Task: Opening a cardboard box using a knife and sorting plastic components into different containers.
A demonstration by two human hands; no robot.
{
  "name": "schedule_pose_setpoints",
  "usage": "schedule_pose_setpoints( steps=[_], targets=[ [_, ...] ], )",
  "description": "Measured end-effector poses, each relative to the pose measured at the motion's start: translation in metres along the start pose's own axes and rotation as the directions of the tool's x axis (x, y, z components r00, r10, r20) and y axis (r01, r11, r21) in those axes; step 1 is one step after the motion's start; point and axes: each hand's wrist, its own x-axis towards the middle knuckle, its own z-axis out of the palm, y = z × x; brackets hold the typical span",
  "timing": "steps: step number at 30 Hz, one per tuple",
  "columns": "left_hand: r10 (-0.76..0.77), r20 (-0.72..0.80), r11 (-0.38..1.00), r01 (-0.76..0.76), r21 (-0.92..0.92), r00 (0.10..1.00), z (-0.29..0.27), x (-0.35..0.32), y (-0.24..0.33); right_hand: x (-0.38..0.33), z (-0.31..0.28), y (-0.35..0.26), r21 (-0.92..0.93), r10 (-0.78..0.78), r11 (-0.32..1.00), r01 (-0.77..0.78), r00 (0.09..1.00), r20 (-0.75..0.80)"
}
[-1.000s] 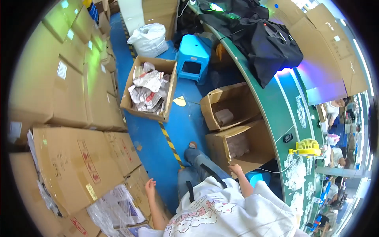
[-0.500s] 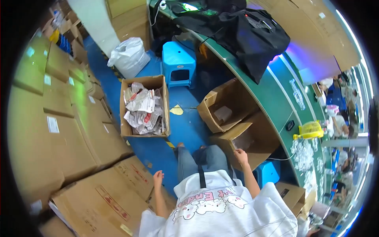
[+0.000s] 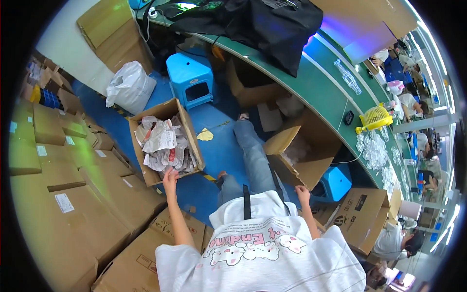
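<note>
My left hand [image 3: 170,177] reaches forward with fingers apart and rests at the near rim of an open cardboard box [image 3: 190,138] filled with crumpled paper [image 3: 163,143]. It holds nothing. My right hand [image 3: 302,193] hangs beside my hip, just below the near wall of a second open cardboard box [image 3: 304,170]. Nothing shows in it, and its fingers are too small to read. My white printed shirt and one jeans-clad leg stretched forward over the blue floor fill the lower middle.
Stacked sealed cartons [image 3: 63,194] wall in the left side. A blue stool [image 3: 188,78] and a white plastic bag [image 3: 129,87] stand beyond the paper box. A curved green table [image 3: 335,82] carries a black bag [image 3: 262,24] and a yellow fan [image 3: 374,117]. Another person [image 3: 394,243] crouches at lower right.
My left hand has moved from the cartons to the rim of the paper-filled box. My right hand has come off the edge of the open box on the right.
</note>
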Motion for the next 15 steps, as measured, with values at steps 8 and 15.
schedule_pose_setpoints(
  steps=[8, 15],
  targets=[
    [-0.245, 0.064, 0.963, 0.235, 0.134, 0.967, 0.007, -0.046, -0.04, 0.029, 0.023, -0.014, -0.249, -0.046, 0.966, 0.067, 0.995, 0.091],
    [-0.321, 0.201, 0.918, 0.251, 0.308, 0.926, 0.083, -0.079, -0.064, 0.058, 0.014, 0.004, -0.469, 0.07, 0.883, -0.02, 0.994, 0.089]
  ],
)
